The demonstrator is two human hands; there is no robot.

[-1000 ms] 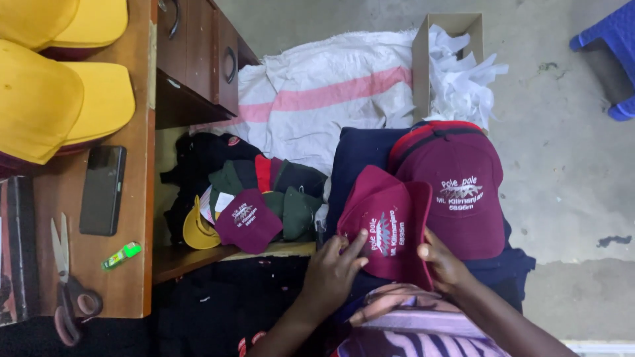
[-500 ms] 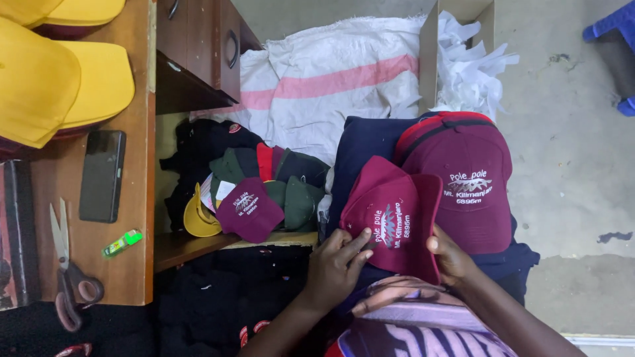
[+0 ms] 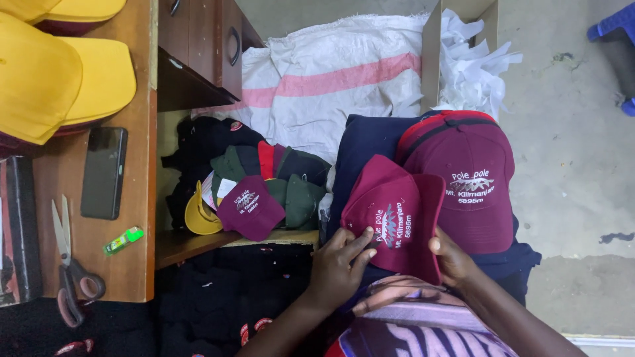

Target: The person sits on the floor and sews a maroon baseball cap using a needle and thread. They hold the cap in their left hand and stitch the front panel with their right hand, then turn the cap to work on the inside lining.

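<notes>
Left hand [image 3: 340,264] sits flat on the near-left edge of the folded maroon cap [image 3: 397,218], fingers spread and pressing down, thumb side tucked under the edge. It's pinning more than gripping. Right hand [image 3: 453,259] has the near-right corner of the same cap; fingers curl under the fabric and are mostly hidden, so it reads as a light pinch, but I can't confirm how tight.

Cap lies on your lap on navy cloth [image 3: 370,142], overlapping the left side of a second maroon cap [image 3: 473,185] that rests crown-up just beside it.

Step in hand, as I judge it: you're flattening or squaring up the folded cap, both hands at the near edge. Next move calls for holding that edge even on both sides. If one hand lifts first, the fold likely opens.

Orientation: long axis runs roughly away from you, leaning slightly left at the far end. The rounded end points away toward the striped white sack [image 3: 331,79]; the straight edge is under your hands. White embroidery faces up and reads sideways.

Off to your left: a heap of dark caps [image 3: 264,185] on the desk's low shelf, yellow caps [image 3: 59,79], phone [image 3: 104,172] and scissors [image 3: 69,264] on the desk top [image 3: 142,231].
</notes>
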